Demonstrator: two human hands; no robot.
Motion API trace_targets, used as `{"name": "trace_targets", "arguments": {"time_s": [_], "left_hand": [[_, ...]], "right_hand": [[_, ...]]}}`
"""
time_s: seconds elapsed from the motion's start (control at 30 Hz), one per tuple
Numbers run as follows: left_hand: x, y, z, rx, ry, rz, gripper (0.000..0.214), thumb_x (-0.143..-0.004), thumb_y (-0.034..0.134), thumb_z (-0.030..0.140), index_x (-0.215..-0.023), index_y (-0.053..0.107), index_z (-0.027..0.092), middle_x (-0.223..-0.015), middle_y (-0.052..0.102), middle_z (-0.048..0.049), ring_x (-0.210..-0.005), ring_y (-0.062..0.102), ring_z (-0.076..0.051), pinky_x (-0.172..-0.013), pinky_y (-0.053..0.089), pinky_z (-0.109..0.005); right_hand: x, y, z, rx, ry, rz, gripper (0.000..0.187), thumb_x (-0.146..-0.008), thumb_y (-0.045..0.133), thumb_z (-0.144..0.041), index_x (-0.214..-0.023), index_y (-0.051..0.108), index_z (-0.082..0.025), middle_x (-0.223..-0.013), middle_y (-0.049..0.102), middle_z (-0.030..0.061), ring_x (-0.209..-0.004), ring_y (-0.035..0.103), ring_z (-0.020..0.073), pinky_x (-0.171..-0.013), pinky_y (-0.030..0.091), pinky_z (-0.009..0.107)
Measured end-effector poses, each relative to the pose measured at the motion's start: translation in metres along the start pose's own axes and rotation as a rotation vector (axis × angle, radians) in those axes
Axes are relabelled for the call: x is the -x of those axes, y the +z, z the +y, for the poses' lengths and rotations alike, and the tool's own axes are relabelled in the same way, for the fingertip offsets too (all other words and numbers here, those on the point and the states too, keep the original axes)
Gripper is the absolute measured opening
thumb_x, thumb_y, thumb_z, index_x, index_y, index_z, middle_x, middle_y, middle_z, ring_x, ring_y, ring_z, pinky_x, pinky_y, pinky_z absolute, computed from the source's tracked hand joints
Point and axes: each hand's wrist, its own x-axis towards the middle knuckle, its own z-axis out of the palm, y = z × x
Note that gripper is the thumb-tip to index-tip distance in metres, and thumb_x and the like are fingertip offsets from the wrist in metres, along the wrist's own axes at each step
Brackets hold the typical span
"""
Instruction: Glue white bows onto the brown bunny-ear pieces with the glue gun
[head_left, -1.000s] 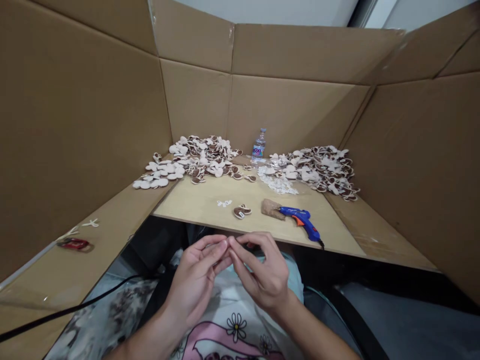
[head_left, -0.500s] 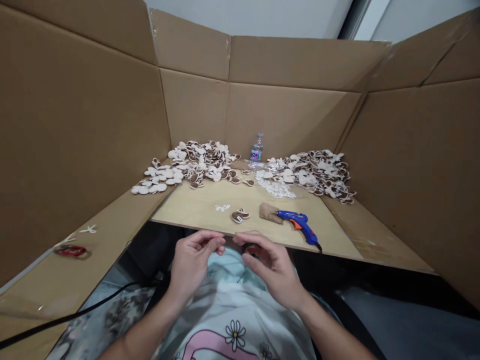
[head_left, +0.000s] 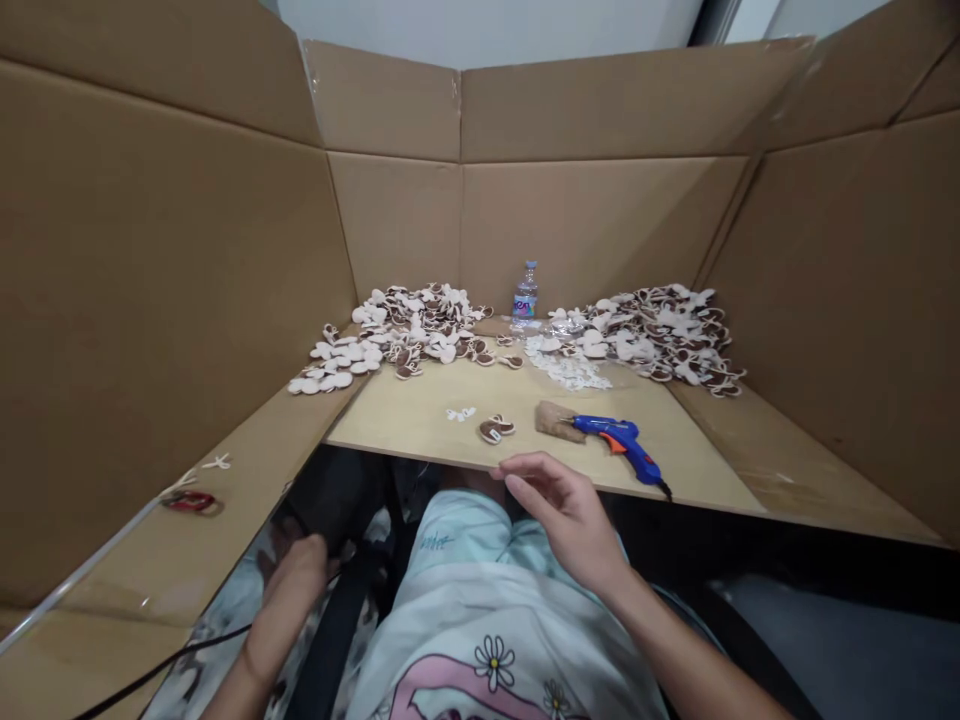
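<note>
My left hand (head_left: 296, 575) is low at the left, below the tabletop and over a patterned white and dark heap; its fingers are dim and smeared, so its hold is unclear. In front of the table's near edge, my right hand (head_left: 562, 510) hovers with fingers loosely curved and thumb apart, nothing visible in it. Just beyond it, a brown piece with a pale loop and a white label (head_left: 495, 430) lies on the wooden tabletop (head_left: 405, 420). Several small white tags (head_left: 460, 413) lie left of it. A blue glue gun (head_left: 622, 442) rests with its nozzle on a brown pad (head_left: 556, 420).
Piles of brown-and-white pieces stand at the back left (head_left: 420, 320) and back right (head_left: 667, 335). Between them are a water bottle (head_left: 525, 295) and scattered white tags (head_left: 574, 370). A red-handled tool (head_left: 191, 502) lies on the left ledge. Cardboard walls (head_left: 600, 220) enclose the table.
My left hand has left the spot beside my right hand and dropped to the lower left, below the table. My right hand stays near the table edge. The view has shifted slightly.
</note>
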Motion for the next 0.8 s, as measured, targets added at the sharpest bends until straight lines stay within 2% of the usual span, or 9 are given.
{"name": "trace_targets", "arguments": {"time_s": [0.07,0.13,0.2,0.27,0.37,0.47,0.57,0.67,0.8], "left_hand": [[-0.002,-0.002,0.008,0.041,-0.007,-0.016,0.024,-0.077,0.056,0.035,-0.084,0.072,0.018,-0.082,0.074,-0.0167,-0.098,0.068,-0.038,-0.082,0.051,-0.046],[-0.002,-0.009,0.031,0.2,0.016,-0.043,0.036,-0.08,0.057,0.036,-0.11,0.068,0.02,-0.113,0.071,-0.015,-0.116,0.061,-0.031,-0.095,0.048,-0.041],[0.003,-0.02,0.063,0.81,-0.009,-0.179,0.054,-0.083,0.06,0.037,-0.135,0.051,0.022,-0.137,0.057,-0.0135,-0.129,0.051,-0.027,-0.105,0.041,-0.039],[0.011,-0.033,0.096,1.308,-0.052,-0.361,0.05,-0.092,0.045,0.048,-0.131,0.056,0.019,-0.139,0.056,-0.0148,-0.131,0.048,-0.028,-0.109,0.037,-0.044],[0.023,-0.044,0.135,1.693,-0.108,-0.526,0.066,-0.092,0.031,0.061,-0.123,0.063,0.012,-0.139,0.055,-0.0171,-0.134,0.045,-0.03,-0.113,0.031,-0.045],[0.033,-0.044,0.159,1.805,-0.159,-0.667,0.073,-0.09,0.028,0.066,-0.119,0.066,0.011,-0.137,0.057,-0.0177,-0.137,0.04,-0.03,-0.116,0.026,-0.045],[0.042,-0.041,0.173,1.854,-0.214,-0.734,0.075,-0.087,0.028,0.07,-0.117,0.068,0.014,-0.138,0.057,-0.0152,-0.14,0.034,-0.03,-0.117,0.023,-0.047],[0.046,-0.043,0.176,1.907,-0.202,-0.73,0.076,-0.087,0.027,0.071,-0.124,0.064,0.015,-0.144,0.051,-0.0135,-0.142,0.03,-0.029,-0.118,0.021,-0.047],[0.042,-0.05,0.173,1.904,-0.094,-0.653,0.077,-0.091,0.024,0.065,-0.128,0.06,0.007,-0.144,0.049,-0.0178,-0.139,0.036,-0.027,-0.117,0.025,-0.039]], "right_hand": [[0.0,0.001,0.001,-0.03,0.029,-0.021,0.023,-0.088,0.062,-0.041,-0.099,0.067,-0.022,-0.1,0.073,0.0052,-0.096,0.066,0.0186,-0.086,0.049,0.031],[-0.001,0.002,0.003,-0.073,0.05,-0.027,0.028,-0.09,0.058,-0.044,-0.108,0.065,-0.023,-0.106,0.073,0.0065,-0.102,0.066,0.0198,-0.088,0.049,0.032],[-0.002,0.001,0.006,-0.137,0.059,-0.04,0.035,-0.095,0.048,-0.047,-0.117,0.061,-0.023,-0.113,0.071,0.0086,-0.109,0.063,0.0218,-0.09,0.049,0.036],[0.0,0.001,0.007,-0.181,0.03,-0.072,0.042,-0.099,0.034,-0.048,-0.125,0.056,-0.023,-0.123,0.067,0.0103,-0.118,0.059,0.0234,-0.093,0.048,0.04],[0.006,0.008,0.002,0.035,-0.144,-0.161,0.047,-0.1,0.032,-0.046,-0.14,0.042,-0.024,-0.146,0.048,0.0096,-0.135,0.043,0.0236,-0.108,0.037,0.046],[0.011,0.025,-0.008,0.485,-0.472,-0.332,0.069,-0.093,0.048,-0.047,-0.151,0.023,-0.02,-0.157,0.026,0.0103,-0.146,0.019,0.0263,-0.119,0.016,0.05],[0.006,0.042,-0.014,0.765,-0.701,-0.46,0.082,-0.09,0.049,-0.055,-0.152,0.016,-0.012,-0.157,0.022,0.0138,-0.147,0.014,0.028,-0.119,0.008,0.053],[-0.01,0.043,-0.013,0.879,-0.767,-0.454,0.092,-0.085,0.046,-0.066,-0.151,0.016,-0.009,-0.156,0.025,0.0169,-0.146,0.018,0.0291,-0.119,0.007,0.054],[-0.037,0.026,-0.003,1.029,-0.659,-0.388,0.1,-0.079,0.062,-0.06,-0.15,0.018,-0.005,-0.154,0.025,0.024,-0.145,0.018,0.0335,-0.117,0.014,0.056]]}}
